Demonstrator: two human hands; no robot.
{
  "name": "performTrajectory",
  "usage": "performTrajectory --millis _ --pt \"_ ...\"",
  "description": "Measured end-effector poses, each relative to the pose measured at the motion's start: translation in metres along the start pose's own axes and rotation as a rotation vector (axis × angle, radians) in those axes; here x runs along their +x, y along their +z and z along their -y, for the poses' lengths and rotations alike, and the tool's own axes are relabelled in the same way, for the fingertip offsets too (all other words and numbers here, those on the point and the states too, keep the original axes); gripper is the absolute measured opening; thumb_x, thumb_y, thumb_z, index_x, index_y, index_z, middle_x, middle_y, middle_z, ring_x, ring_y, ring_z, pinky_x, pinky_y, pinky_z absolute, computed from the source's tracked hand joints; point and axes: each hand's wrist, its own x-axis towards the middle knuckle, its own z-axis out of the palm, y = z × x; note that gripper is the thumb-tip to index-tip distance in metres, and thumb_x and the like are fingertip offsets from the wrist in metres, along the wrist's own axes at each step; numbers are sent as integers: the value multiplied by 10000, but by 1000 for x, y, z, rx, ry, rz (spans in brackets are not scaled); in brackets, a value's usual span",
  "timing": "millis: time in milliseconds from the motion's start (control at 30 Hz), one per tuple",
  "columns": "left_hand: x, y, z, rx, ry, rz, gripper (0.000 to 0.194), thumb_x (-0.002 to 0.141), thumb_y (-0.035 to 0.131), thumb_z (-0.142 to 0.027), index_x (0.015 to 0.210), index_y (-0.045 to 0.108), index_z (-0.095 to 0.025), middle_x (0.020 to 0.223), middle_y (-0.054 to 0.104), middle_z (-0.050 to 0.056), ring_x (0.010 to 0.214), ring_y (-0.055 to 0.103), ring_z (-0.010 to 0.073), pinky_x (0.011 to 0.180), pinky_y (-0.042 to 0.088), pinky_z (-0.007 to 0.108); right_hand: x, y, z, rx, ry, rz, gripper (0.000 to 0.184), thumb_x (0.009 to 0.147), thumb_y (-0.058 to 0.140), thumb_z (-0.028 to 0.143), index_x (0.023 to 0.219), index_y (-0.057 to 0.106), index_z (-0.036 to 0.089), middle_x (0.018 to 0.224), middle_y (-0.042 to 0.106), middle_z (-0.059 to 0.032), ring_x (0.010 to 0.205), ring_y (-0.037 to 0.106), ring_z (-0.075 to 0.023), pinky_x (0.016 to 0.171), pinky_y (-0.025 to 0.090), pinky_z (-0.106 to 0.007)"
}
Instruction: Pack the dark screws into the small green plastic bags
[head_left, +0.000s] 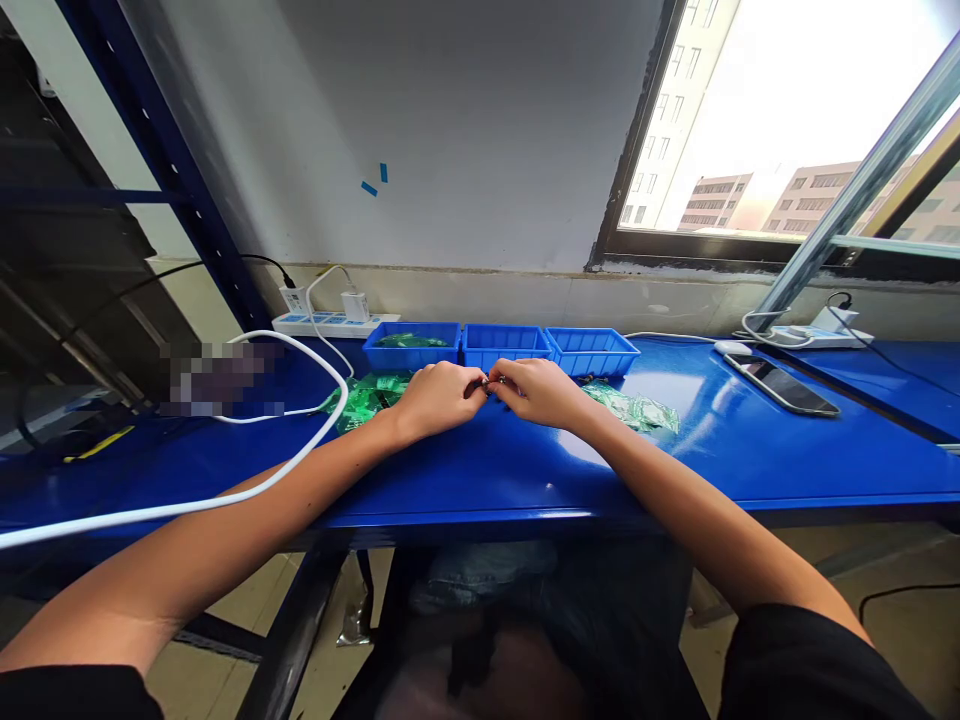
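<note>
In front of the blue bins, my left hand (441, 400) and my right hand (546, 393) meet above the blue table. Each is closed in a pinch, thumb against fingers. Between the fingertips shows a small dark metallic part (487, 384); its kind is too small to make out, and I cannot tell whether it is one piece or two. Beside my left hand lies a green plastic bag (369, 398) with dark bits on it. A paler green plastic bag (637, 408) rests behind my right forearm, small dark pieces next to it.
Three blue bins stand in a row: the left bin (412, 338) holds green plastic, beside the middle bin (504, 342) and right bin (592, 350). A white cable (300, 468) arches over my left forearm. A phone (784, 385) lies right; power strips (330, 325) line the wall.
</note>
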Motion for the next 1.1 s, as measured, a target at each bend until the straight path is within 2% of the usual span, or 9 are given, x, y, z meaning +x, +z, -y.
performTrajectory --millis 533,1100 --pt "0 0 0 -4 -10 7 271 801 419 -346 757 652 -217 754 693 31 694 619 208 530 314 265 0 -6 5 7 28 48 202 866 490 234 1034 574 163 742 620 -24 705 558 -151 609 299 -231" --pt "-1 2 0 1 26 23 250 799 422 -321 750 640 -209 761 699 30 720 635 215 543 329 264 0 -4 4 26 19 47 149 839 502 198 970 572 177 746 609 -18 687 534 -139 602 298 -223"
